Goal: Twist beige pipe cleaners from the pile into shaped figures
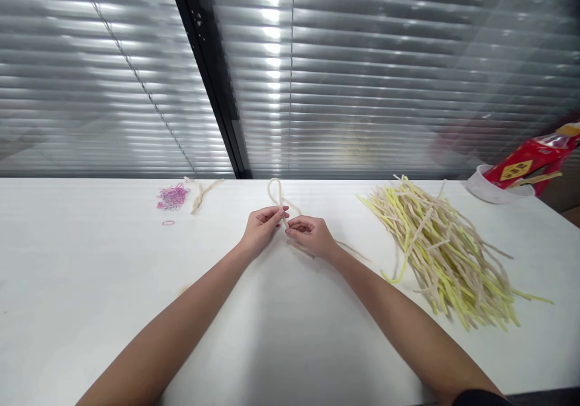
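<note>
Cord [280, 193] makes a loop over the surface [90, 285], pinched by my left hand [261, 229] and right hand [313, 235] as I seemingly shape it, the next move calling for steady grip.

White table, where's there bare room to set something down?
The white table is bare left of the pink loops and low between the forearms. It is crowded at right under the strand pile, and around the left hand and right hand.
</note>
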### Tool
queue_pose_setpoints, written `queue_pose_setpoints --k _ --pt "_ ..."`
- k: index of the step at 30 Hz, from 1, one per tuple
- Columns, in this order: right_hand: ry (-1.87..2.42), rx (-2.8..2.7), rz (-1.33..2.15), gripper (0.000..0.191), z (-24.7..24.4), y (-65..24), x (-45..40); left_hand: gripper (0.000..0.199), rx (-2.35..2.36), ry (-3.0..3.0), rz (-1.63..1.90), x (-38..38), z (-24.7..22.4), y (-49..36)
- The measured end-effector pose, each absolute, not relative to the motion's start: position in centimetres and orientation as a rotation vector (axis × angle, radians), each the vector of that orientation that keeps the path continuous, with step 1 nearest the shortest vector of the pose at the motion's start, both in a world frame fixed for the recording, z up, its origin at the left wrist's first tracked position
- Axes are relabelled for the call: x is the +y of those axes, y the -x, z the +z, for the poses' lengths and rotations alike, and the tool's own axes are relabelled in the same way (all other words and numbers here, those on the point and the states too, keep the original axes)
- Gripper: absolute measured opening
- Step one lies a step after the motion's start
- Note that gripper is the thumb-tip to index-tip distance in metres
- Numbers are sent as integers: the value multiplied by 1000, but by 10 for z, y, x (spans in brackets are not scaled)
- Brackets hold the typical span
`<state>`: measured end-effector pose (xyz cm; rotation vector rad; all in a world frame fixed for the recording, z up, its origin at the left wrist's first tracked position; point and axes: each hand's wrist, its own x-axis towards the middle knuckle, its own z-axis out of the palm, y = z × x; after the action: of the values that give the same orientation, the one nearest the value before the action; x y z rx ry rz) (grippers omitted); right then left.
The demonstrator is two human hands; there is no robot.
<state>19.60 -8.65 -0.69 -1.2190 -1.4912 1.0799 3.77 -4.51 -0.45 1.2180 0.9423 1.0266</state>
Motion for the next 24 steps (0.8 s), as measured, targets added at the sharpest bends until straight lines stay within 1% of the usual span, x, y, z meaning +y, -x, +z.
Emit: queue_pose_setpoints --k 5,13,21,24 --pt "1216 -1521 1005 16 -7 -195 -86 30 921 -1225 994 -47 -2 -38" --pt "1246 -1585 893 11 -4 -195 -88 34 897 -1170 1015 -45 -5 -39" --pt "1223 -1555 961 12 -4 -196 -87 26 825 -1065 1017 -40 -7 -31" --pt "1238 -1541 973 13 -5 -196 -86 27 778 -941 1033 -36 -7 -27"
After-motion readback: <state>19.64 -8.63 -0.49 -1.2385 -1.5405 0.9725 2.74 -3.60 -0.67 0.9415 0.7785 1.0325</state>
